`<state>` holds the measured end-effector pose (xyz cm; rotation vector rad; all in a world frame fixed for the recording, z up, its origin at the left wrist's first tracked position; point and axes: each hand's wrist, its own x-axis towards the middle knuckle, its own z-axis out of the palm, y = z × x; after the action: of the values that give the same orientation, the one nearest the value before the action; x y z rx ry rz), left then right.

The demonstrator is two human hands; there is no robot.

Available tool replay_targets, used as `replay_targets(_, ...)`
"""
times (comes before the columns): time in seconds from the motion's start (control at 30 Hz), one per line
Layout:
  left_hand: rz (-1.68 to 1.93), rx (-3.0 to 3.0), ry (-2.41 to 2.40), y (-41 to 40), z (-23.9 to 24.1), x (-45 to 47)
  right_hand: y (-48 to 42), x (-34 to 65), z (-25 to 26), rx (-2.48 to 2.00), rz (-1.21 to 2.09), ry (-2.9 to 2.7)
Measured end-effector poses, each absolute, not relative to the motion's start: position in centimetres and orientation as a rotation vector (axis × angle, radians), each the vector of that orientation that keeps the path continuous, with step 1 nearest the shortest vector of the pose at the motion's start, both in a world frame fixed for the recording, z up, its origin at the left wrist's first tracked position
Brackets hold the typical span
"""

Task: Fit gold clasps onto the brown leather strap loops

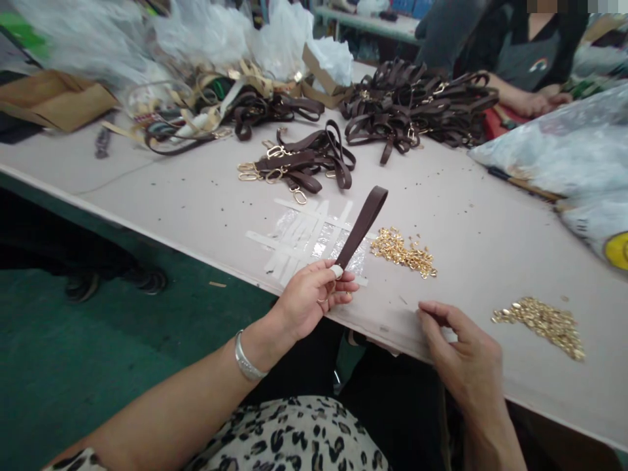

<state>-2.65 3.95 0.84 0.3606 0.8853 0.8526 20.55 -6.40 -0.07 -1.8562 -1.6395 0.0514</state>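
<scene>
My left hand (pixel 314 294) is closed on a dark brown leather wrist strap (pixel 363 226), whose loop points up and away over the table. A metal ring shows below my thumb, among the curled fingers. My right hand (pixel 461 340) is over the table's front edge, thumb and index finger brought together; whether something small lies between the tips cannot be made out. Between and beyond the hands lies a pile of small gold metal pieces (pixel 402 252). Farther right is a second pile of gold pieces (pixel 542 324). Clear plastic with white tape strips (pixel 309 235) is stuck on the table behind my left hand.
Brown straps with gold clasps (pixel 304 160) lie beyond the tape. A bigger heap of straps (pixel 417 98) is behind them. Plastic bags (pixel 579 157) bulge at the right. A cardboard box (pixel 56 101) stands at the far left. Another person's hands (pixel 540 103) are across the table.
</scene>
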Motion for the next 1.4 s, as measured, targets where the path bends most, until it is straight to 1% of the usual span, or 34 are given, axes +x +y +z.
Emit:
replay_targets(0.17,0.961,0.319,0.885,4.7,1.1,-4.5,-4.4,17.0,0.3,-1.640,0.110,-1.827)
replay_targets(0.37,0.981,0.438,0.911,4.3,0.7,-6.6,-2.1,13.0,0.4,-1.359,0.003,-2.291)
replay_targets(0.5,0.979,0.469,0.917,3.7,0.6,-6.8,-1.3,12.2,0.6,-1.390,-0.033,-2.460)
replay_targets(0.63,0.985,0.450,0.947,3.4,0.7,-6.6,-0.6,12.5,0.9,-1.481,0.014,-2.501)
replay_targets(0.77,0.967,0.522,0.962,3.2,0.7,-6.4,0.2,12.5,1.0,-1.487,-0.043,-2.535)
replay_targets(0.87,0.953,0.626,0.975,3.1,0.5,-6.3,0.4,12.6,0.7,-1.475,-0.030,-2.490)
replay_targets(0.97,0.941,0.713,0.983,3.0,0.3,-6.1,0.2,13.1,0.2,-1.416,0.072,-2.382)
replay_targets(1.17,0.915,0.814,0.949,2.5,-0.6,-5.4,-0.7,13.1,-0.3,-1.414,0.384,-1.791)
replay_targets(1.23,0.914,0.861,0.935,2.2,-0.7,-5.1,-1.0,12.5,-0.3,-1.377,0.401,-1.704)
replay_targets(1.4,0.943,1.097,0.967,1.7,-0.2,-4.8,-1.3,11.6,-0.1,-1.369,0.362,-1.715)
